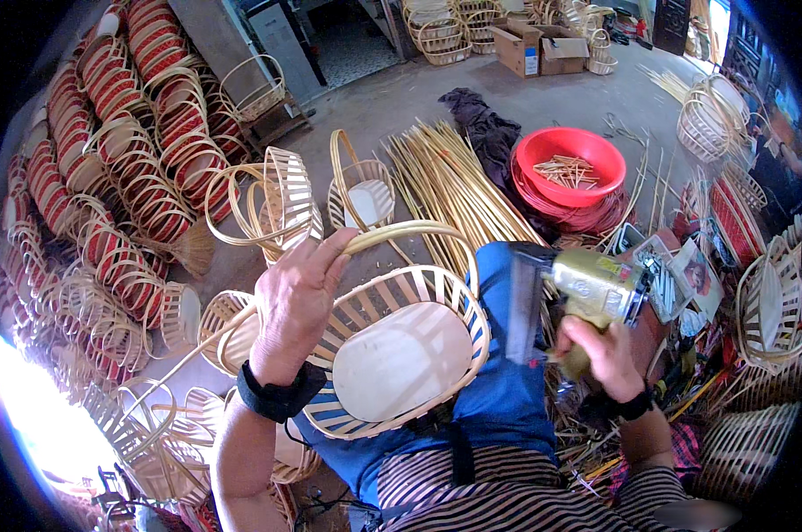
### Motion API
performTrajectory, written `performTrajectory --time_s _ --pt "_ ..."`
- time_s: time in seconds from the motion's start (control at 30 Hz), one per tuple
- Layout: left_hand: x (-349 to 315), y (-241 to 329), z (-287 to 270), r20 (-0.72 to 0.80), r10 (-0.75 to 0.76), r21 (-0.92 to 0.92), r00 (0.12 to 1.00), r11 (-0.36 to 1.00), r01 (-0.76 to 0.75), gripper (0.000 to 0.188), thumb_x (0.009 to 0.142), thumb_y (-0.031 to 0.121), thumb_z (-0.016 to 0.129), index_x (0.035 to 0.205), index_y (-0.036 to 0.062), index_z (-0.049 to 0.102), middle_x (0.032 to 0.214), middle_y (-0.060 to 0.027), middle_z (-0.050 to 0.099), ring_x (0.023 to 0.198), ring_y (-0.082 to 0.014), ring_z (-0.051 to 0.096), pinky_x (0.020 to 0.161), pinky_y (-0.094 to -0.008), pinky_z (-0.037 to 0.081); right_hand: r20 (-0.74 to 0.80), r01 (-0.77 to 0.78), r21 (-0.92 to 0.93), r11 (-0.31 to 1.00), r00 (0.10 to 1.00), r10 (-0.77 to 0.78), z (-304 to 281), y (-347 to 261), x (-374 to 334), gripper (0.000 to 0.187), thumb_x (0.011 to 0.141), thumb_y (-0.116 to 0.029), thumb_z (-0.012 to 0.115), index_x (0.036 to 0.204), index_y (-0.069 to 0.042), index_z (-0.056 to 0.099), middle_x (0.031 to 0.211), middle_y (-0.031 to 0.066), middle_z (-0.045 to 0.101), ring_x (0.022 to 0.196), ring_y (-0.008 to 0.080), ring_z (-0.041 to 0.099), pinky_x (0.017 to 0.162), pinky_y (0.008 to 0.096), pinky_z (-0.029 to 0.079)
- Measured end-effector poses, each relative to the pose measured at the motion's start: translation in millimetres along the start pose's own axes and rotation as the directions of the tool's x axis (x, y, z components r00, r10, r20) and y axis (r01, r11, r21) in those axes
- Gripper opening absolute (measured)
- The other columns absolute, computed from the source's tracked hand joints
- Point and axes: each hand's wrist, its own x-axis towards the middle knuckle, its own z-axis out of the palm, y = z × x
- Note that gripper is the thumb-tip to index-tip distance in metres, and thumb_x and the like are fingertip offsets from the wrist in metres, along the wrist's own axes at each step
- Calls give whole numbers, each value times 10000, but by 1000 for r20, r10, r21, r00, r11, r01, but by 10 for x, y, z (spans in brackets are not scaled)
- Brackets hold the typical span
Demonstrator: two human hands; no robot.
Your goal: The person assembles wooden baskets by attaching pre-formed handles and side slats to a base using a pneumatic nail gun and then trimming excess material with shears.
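Note:
On my lap rests an oval woven basket (487,341) of pale slats with a whitish oval base (405,362). A bent cane handle (412,227) arches over its far side. My left hand (299,293) is closed around the handle near the basket's left rim. A long thin strip (186,356) stretches from beside that hand to the lower left; whether it is part of the handle I cannot tell. My right hand (603,355) grips a gold-coloured staple gun (596,285) by its handle, just right of the basket and apart from it. The gun's front is slightly blurred.
Stacked red-and-natural baskets (175,111) fill the left. Ahead lie a bundle of cane sticks (445,182), a dark cloth (485,129) and a red basin (543,182) holding short sticks. Cardboard boxes (538,51) stand farther back. Trays of staples (663,279) sit to the right.

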Motion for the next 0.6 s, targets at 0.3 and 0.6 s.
performTrajectory --time_s 0.3,0.6 --pt "10 50 -26 -18 8 12 1000 1000 -8 207 759 191 526 961 165 563 589 -46 426 544 -201 488 480 -306 389 66 30 344 938 996 -56 765 -76 113 266 795 -75 474 1054 -16 459 607 -22 445 498 40 408 465 179 347" --pt "2 85 -20 -26 9 37 1000 999 -8 193 762 203 524 947 167 566 586 -42 429 538 -195 487 471 -301 385 13 54 368 928 998 -64 812 -73 128 255 772 -34 498 1026 -14 490 599 -29 448 485 40 409 446 176 349"
